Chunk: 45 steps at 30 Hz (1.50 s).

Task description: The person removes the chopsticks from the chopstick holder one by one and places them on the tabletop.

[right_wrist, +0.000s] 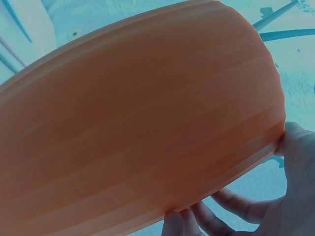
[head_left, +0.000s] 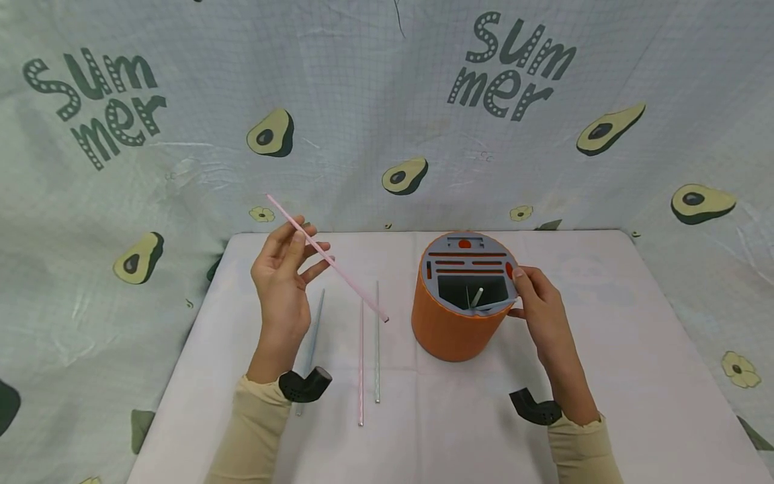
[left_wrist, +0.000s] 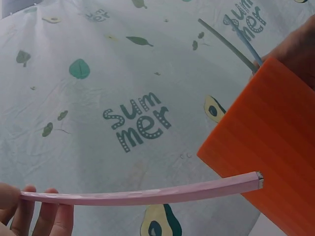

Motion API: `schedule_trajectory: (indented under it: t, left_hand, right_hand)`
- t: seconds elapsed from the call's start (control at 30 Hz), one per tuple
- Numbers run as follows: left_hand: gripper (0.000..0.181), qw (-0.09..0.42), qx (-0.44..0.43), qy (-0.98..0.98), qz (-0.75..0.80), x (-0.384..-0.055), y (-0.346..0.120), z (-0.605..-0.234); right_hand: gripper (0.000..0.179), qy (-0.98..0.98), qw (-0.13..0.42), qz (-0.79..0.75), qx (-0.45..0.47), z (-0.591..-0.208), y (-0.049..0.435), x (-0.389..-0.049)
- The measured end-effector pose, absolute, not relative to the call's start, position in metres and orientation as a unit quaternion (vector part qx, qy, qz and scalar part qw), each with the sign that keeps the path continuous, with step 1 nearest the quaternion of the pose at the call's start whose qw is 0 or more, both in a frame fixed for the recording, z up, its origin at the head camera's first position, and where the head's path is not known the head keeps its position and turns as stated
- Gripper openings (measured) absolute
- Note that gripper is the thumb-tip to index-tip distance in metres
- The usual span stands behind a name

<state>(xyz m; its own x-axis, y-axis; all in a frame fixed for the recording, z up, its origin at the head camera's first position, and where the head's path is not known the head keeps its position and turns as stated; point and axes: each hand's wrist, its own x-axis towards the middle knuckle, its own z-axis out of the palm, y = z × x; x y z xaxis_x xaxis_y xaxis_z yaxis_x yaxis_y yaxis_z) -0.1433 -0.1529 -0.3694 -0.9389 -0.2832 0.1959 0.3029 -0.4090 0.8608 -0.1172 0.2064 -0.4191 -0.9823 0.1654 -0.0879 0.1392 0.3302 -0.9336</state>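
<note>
Your left hand (head_left: pixel 281 289) pinches a pink stick (head_left: pixel 358 288), tilted in the air left of the orange container (head_left: pixel 453 336). Your right hand (head_left: pixel 541 312) pinches the container's right rim. Two sticks (left_wrist: pixel 229 45) poke out its top; three others (head_left: pixel 361 363) lie on the surface (head_left: pixel 605 349).

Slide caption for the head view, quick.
Left hand holds a pink stick; right hand grips an orange container.

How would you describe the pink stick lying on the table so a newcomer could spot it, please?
On the pale table, find the orange container. To its left, three lie lengthwise; the pink stick is the middle one. It alone is pink there, between a bluish stick and a greenish stick.
</note>
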Motion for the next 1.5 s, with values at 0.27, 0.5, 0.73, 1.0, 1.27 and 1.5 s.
schedule_trajectory:
  t: [0.27, 0.5, 0.73, 1.0, 1.27, 1.5]
  left_hand:
    - [0.033, 0.104, 0.044, -0.598, -0.794, -0.146, -0.174, -0.38]
    - [0.034, 0.014, 0.095, -0.669, -0.737, -0.149, -0.19, -0.402]
    - [0.04, -0.044, 0.142, -0.707, -0.692, -0.149, -0.203, -0.422]
    - [0.043, -0.069, 0.183, -0.729, -0.656, -0.145, -0.213, -0.454]
    - [0.039, -0.07, 0.227, -0.744, -0.625, -0.142, -0.223, -0.479]
    - [0.037, -0.084, 0.245, -0.746, -0.614, -0.141, -0.23, -0.497]
  right_hand:
    - [0.059, -0.818, 0.009, 0.567, -0.095, -0.419, 0.206, -0.117]
    - [0.059, -0.819, 0.009, 0.565, -0.1, -0.419, 0.207, -0.117]
    - [0.058, -0.819, 0.009, 0.566, -0.098, -0.42, 0.208, -0.116]
    - [0.058, -0.818, 0.011, 0.567, -0.096, -0.422, 0.209, -0.117]
    - [0.058, -0.818, 0.011, 0.567, -0.092, -0.421, 0.208, -0.118]
    - [0.057, -0.818, 0.01, 0.567, -0.095, -0.421, 0.208, -0.118]
